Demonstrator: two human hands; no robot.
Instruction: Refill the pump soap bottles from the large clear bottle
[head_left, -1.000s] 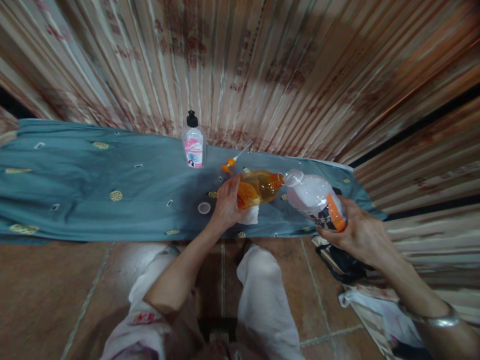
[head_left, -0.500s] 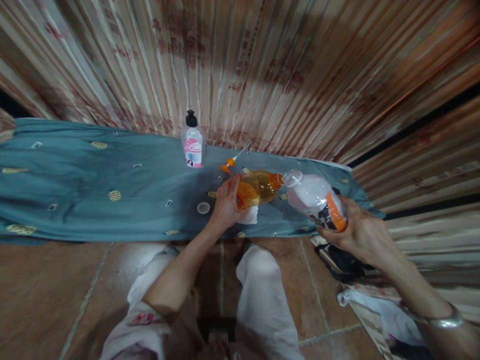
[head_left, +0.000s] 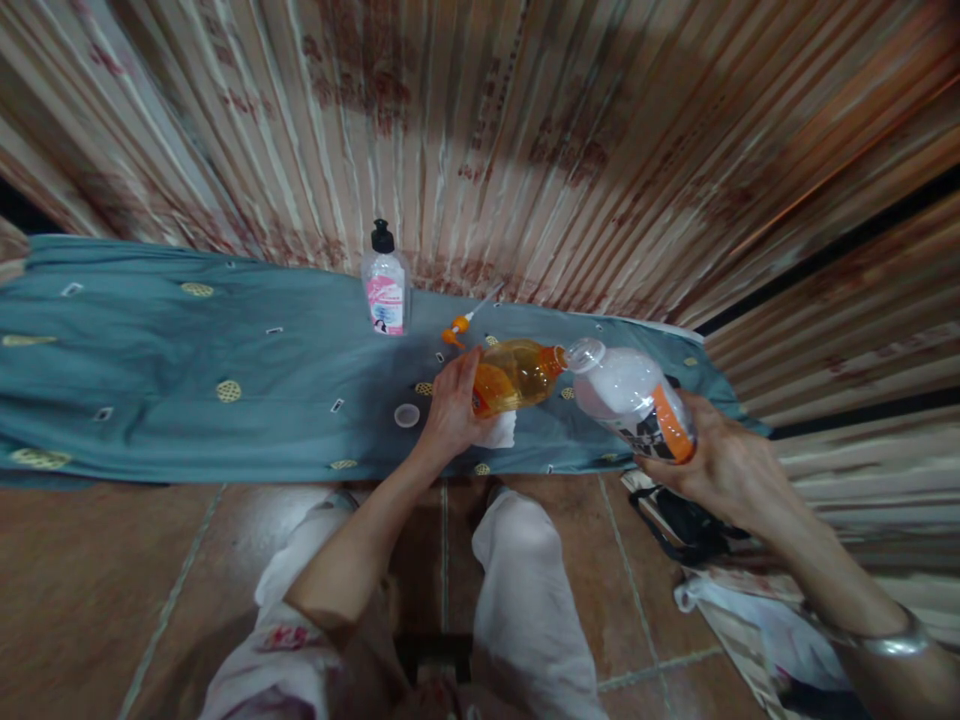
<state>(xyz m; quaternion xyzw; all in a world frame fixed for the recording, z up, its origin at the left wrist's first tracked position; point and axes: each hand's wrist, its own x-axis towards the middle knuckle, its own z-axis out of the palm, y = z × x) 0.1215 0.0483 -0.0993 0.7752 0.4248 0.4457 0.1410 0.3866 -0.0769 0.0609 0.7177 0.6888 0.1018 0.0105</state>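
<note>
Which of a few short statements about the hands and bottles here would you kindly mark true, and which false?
1. The left hand grips the amber bottle. True.
2. The right hand holds nothing. False: it grips the clear bottle.
3. An orange pump lies on the teal cloth. True.
4. The black-capped bottle lies on its side. False: it stands upright.
5. The mouths of the two held bottles point away from each other. False: they are brought close together.

I count three bottles (head_left: 517, 375), two hands (head_left: 451, 408), one orange pump (head_left: 457, 329), one white cap (head_left: 407, 415), one bracelet (head_left: 892, 643)
</note>
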